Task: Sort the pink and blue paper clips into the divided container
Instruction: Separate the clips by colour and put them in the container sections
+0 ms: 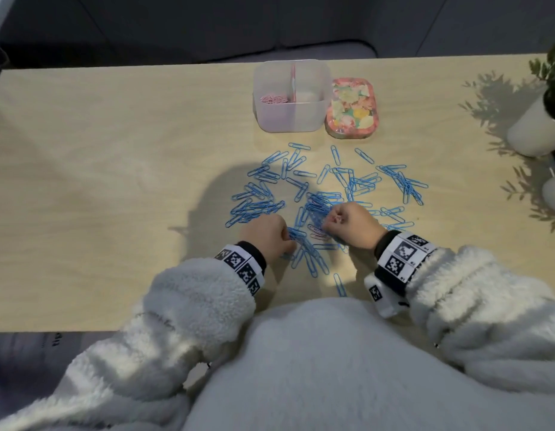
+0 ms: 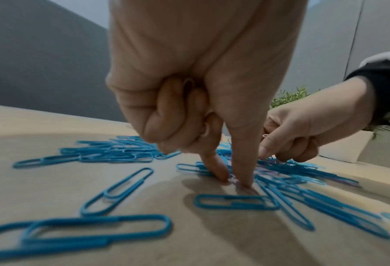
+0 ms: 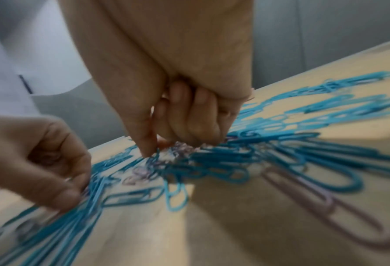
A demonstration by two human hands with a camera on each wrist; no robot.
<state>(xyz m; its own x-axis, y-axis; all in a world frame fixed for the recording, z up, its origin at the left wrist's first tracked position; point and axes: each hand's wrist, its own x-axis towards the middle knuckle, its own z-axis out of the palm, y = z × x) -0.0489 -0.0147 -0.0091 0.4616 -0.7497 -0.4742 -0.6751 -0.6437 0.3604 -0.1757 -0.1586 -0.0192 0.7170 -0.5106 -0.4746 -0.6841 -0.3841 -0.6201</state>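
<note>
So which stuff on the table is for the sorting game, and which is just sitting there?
For the job:
- blue paper clips, scattered on the table
- pink paper clips, already in the left compartment
- divided container
- left hand and right hand, both picking in the pile

Just lying about:
- flowery tin beside the container
- potted plant at the table's right edge

No words, brands or numbers can be read. The only signs are black-and-white square code markers on the left wristband [image 1: 242,269] and the right wristband [image 1: 402,256]. Small dark print at the lower left, below the table [image 1: 114,150], is too blurred to make out.
</note>
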